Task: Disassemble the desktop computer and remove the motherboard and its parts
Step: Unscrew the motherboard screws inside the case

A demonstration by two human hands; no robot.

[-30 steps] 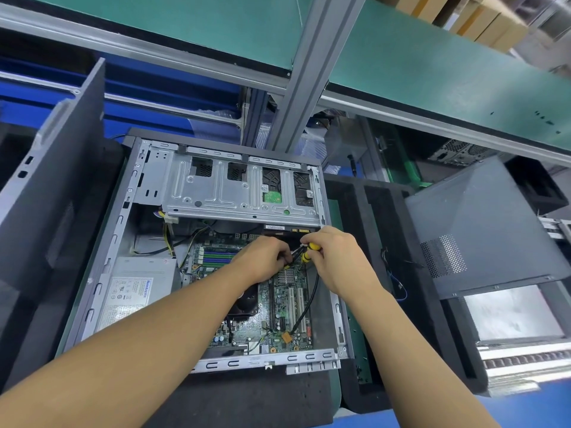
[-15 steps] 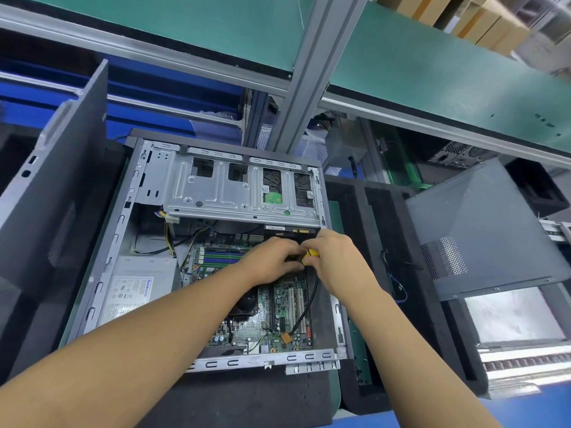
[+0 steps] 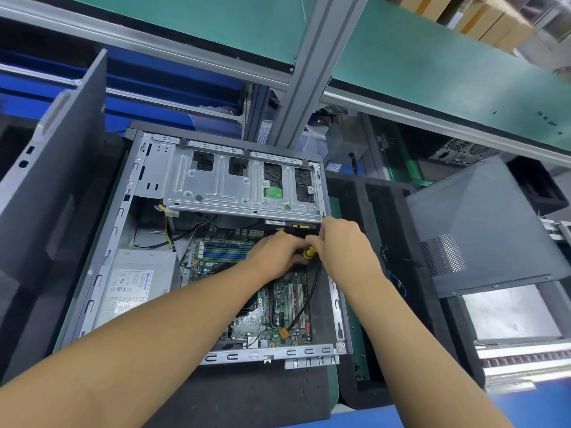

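Both hands have drawn together since a second ago, hiding most of the yellow connector [image 3: 310,252]. Nearer than the grip, its black cable [image 3: 312,291] loops down over the motherboard [image 3: 278,307], which lies seated in the case beneath. At the grip, the right hand [image 3: 343,245] pinches the connector; the left hand [image 3: 278,254] curls against it — what it holds I cannot tell. Just beyond sits the drive cage [image 3: 234,193]. Best, I judge, to press any latch first, then pull straight by the housing — never by the cable.

Green shelf [image 3: 432,66] overhead; aluminium post [image 3: 309,72] centre; cardboard boxes [image 3: 482,20] top right; black foam mat [image 3: 247,396] nearest.
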